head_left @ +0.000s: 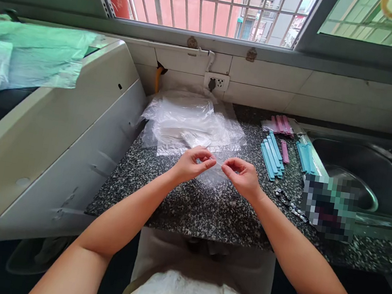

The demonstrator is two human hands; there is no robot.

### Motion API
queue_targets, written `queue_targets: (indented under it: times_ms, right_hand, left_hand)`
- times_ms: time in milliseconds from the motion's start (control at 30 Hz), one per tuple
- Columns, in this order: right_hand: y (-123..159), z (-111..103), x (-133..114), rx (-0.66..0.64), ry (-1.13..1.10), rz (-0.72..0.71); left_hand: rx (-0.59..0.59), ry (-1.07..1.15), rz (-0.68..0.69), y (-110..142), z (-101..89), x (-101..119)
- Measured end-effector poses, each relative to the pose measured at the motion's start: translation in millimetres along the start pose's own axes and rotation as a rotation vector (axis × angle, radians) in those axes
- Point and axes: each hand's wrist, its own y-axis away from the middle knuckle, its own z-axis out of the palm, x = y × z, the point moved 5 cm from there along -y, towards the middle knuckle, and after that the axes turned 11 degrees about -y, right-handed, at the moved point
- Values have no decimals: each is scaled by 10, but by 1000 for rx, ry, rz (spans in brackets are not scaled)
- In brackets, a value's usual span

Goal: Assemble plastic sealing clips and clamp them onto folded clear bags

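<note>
Between my two hands hangs a small clear plastic bag (214, 175), its top edge pinched from both sides. My left hand (197, 161) is closed, thumb and forefinger pressed on the bag's left end. My right hand (241, 174) pinches the right end in the same way. Just behind them lies a loose pile of clear plastic bags (185, 121) on the speckled counter. Right of my hands are a stack of light blue strips (271, 157) and a few pink strips (284, 152).
A bundle of pink strips (282, 125) and more blue strips (305, 157) lie near the steel sink (370, 163). Small shiny pieces (292, 205) sit beside a blurred-out packet (330, 209). A white appliance (81, 149) borders the counter on the left. A wall socket (216, 81) is behind.
</note>
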Motion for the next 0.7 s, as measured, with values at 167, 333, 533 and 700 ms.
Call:
queue_targets:
  times_ms: [167, 333, 533, 700]
  right_hand:
    - [-8, -4, 28, 12, -18, 28]
    - [-10, -3, 58, 3, -81, 75]
    - [-6, 8, 81, 8, -79, 77]
    - [-10, -1, 91, 31, -68, 69]
  left_hand:
    - [-14, 34, -17, 2, 26, -8]
    - [35, 135, -86, 4, 6, -34]
    - [146, 268, -207, 20, -36, -86]
    - [159, 266, -222, 32, -27, -76]
